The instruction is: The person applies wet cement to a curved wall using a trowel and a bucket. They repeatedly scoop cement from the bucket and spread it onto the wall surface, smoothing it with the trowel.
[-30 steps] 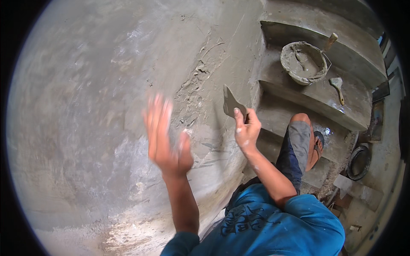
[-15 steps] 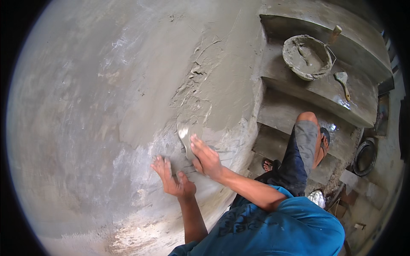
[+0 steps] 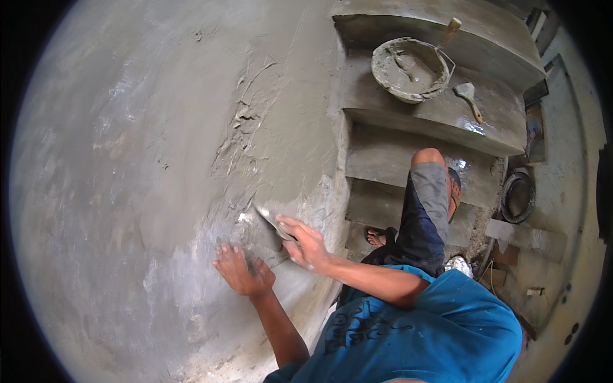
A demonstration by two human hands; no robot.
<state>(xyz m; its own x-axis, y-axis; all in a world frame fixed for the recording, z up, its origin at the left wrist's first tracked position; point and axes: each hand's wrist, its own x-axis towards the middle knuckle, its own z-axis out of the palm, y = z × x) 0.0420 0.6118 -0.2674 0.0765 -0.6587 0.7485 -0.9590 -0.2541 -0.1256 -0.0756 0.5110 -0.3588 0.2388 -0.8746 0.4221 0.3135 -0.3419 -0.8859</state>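
My right hand (image 3: 305,244) grips a metal trowel (image 3: 268,219), its thin blade against the grey plastered wall (image 3: 140,191). Fingers spread, my left hand (image 3: 244,270) rests on the wall just left of and below the trowel, holding nothing. Above the blade runs a rough ridge of wet mortar (image 3: 246,118), with smoother wet plaster on both sides. Around my left hand the surface is paler and streaked. My right fingers partly hide the trowel's handle end.
A bucket (image 3: 391,87) of wet mortar stands on a concrete step (image 3: 364,89) at upper right, a wooden tool handle (image 3: 454,25) rising behind it. Beside it lies a paintbrush (image 3: 469,101). My feet are on lower steps. A round black object (image 3: 504,201) lies farther right.
The trowel has turned so its blade points up and left, lying at a flatter slant. My view has shifted right, so bucket and steps appear further left. My left hand remains against the wall.
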